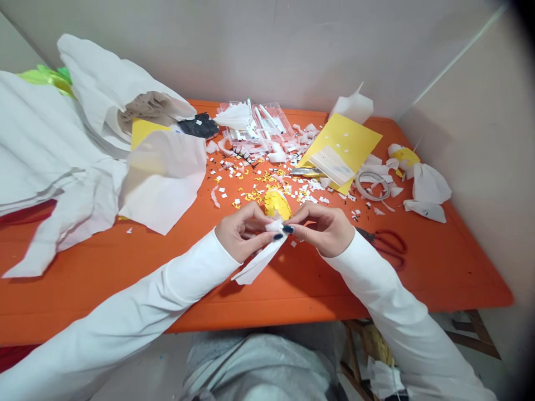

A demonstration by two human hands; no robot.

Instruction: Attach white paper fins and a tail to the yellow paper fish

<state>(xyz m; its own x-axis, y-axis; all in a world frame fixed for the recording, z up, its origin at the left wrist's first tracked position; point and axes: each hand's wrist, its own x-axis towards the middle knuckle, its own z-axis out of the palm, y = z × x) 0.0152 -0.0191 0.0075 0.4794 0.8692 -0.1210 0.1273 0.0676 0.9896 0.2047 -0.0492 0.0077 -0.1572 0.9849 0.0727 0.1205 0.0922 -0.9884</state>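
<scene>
Above the table's near middle, both my hands meet at a small craft piece with a yellow, ragged-edged top (277,204) and white paper below it. My left hand (242,231) is closed on its white part, thumb against the front. With thumb and forefinger, my right hand (324,225) pinches the same white part from the other side. A white strip (261,262) hangs down slantwise from between the fingers. Parts of the piece are hidden by my fingertips. Red-handled scissors (387,245) lie just beyond my right wrist.
Tiny white and yellow scraps (267,181) cover the orange table (167,289). A clear box of pens (271,122) stands behind them. To the right lie yellow sheets (359,139), a cutter (307,171), a tape roll (373,185) and another yellow-white piece (404,156). White sheets (163,178) pile up left.
</scene>
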